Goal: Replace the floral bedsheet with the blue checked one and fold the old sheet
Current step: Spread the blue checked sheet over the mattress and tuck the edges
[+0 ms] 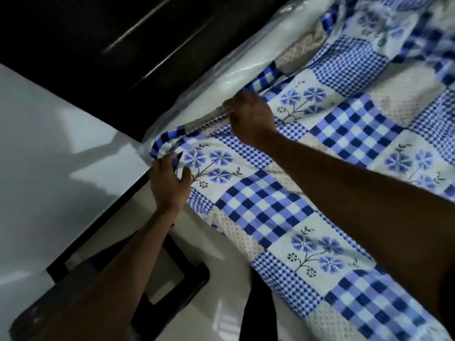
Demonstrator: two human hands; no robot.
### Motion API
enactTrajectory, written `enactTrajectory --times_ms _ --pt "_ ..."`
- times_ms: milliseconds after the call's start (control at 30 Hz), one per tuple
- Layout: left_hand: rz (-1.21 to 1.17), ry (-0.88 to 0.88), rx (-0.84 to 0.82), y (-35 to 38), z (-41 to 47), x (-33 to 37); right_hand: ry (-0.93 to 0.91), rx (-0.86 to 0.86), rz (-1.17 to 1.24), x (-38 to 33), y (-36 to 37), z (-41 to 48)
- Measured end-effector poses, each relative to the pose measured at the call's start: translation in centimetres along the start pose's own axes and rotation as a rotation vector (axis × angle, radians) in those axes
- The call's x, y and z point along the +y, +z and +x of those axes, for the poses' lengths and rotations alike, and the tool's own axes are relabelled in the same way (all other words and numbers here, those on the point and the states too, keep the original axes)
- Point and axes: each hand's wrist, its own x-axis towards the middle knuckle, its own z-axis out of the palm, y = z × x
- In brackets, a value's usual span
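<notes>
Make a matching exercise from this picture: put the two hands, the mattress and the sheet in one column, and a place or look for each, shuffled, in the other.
Column one
1. left hand
2. right hand
3. mattress
4. sheet

Column two
A. white and uncovered past the cloth's border
B. fingers curled round the cloth's corner, nearest the floor
C. grips the cloth's border further up the bed
D. patchwork of blue checks, dots and flowers

Pairs: 1-B, 2-C, 3-A, 4-D
</notes>
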Motion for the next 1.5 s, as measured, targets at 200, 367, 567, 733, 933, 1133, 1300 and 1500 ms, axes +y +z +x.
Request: enactTrajectory --times_ms 200,367,567,733,933,1133,1300,1500 --pt "-0.079 -0.177 -0.017 0.6 2.3 -0.5 0.040 -0.233 -0.177 1.7 0.2 4.9" --pt "-0.039 -0.099 -0.055 -1.3 4.3 -1.4 0.053 0.127 0.080 -1.9 0.4 7.7" --pt "0.063 -0.353 0.053 -4.1 8.1 -5.6 -0.191 -0.188 0.200 -4.6 3.8 8.8" --pt "-0.035 -0.273 -0.023 -2.8 5.4 -3.2 -0.234 -0.039 0.145 -3.5 4.0 7.2" --pt "-0.125 -0.344 -0.183 -1.1 7.4 -4.7 -0.204 -0.207 -0.093 -3.9 4.3 8.4" --pt "0.016 -0.376 0.071 -3.3 9.3 -7.4 -0.391 -0.253 -0.106 -4.9 6.8 9.0" --pt "-0.031 -0.514 0.073 -3.2 9.2 -7.0 -0.438 -0.057 0.164 -2.6 6.4 9.8" --pt "-0.029 0.235 0.258 -0.5 7.5 -0.9 0.093 0.253 0.154 6.6 -0.3 8.5"
